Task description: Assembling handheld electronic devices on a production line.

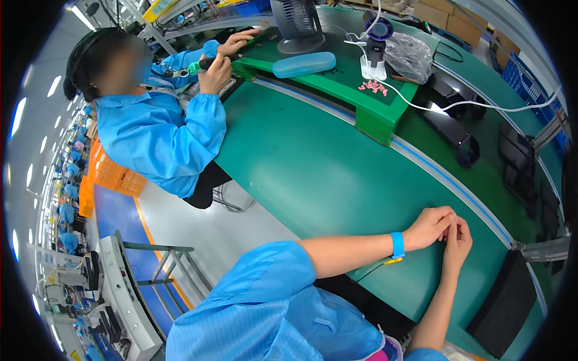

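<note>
My left hand (pixel 430 228) and my right hand (pixel 458 245) meet over the green work table (pixel 313 174), at its right part. Their fingertips are pinched together and touch each other. Whatever sits between the fingers, if anything, is too small or hidden to make out. Around my left wrist goes a blue wrist strap (pixel 397 245) with a yellow clip (pixel 392 261) and a thin dark cord. A black flat pad (pixel 504 304) lies on the table to the right of my right forearm.
Ahead, a raised green shelf (pixel 376 120) carries a fan (pixel 296 27), a blue case (pixel 304 64), pink small pieces (pixel 374 88) and a plastic bag (pixel 409 57). Dark devices (pixel 466 150) lie beyond the rail. At left, a co-worker (pixel 162 132) in blue holds a black-handled tool (pixel 208 63).
</note>
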Tool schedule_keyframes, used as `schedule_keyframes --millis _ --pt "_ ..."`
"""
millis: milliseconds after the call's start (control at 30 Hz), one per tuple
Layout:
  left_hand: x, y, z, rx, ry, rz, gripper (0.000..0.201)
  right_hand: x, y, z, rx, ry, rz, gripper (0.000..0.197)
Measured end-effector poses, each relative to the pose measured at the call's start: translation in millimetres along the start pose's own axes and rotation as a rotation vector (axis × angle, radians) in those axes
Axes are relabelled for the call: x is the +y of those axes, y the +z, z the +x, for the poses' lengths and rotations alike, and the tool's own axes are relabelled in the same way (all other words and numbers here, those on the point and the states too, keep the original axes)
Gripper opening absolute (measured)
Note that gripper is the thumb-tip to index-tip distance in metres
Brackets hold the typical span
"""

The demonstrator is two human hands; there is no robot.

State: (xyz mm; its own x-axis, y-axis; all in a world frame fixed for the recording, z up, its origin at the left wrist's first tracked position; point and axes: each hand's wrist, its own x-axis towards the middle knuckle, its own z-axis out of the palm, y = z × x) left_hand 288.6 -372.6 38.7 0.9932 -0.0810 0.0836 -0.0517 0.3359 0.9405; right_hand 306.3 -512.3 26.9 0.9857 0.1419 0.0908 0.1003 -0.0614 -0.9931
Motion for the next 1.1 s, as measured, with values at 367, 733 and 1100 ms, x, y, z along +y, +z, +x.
schedule_keyframes --millis 367,733,1100 --pt "-2 3 -2 0.017 -0.002 -0.031 0.017 11 -8 -1 -0.005 -0.040 -0.044 0.018" --pt "5 4 -1 -0.016 0.013 -0.003 0.013 12 -8 -3 0.022 -0.050 -0.119 0.019" --pt "8 5 -2 0.006 -0.007 0.020 0.024 5 -2 -5 0.049 -0.046 -0.102 0.020"
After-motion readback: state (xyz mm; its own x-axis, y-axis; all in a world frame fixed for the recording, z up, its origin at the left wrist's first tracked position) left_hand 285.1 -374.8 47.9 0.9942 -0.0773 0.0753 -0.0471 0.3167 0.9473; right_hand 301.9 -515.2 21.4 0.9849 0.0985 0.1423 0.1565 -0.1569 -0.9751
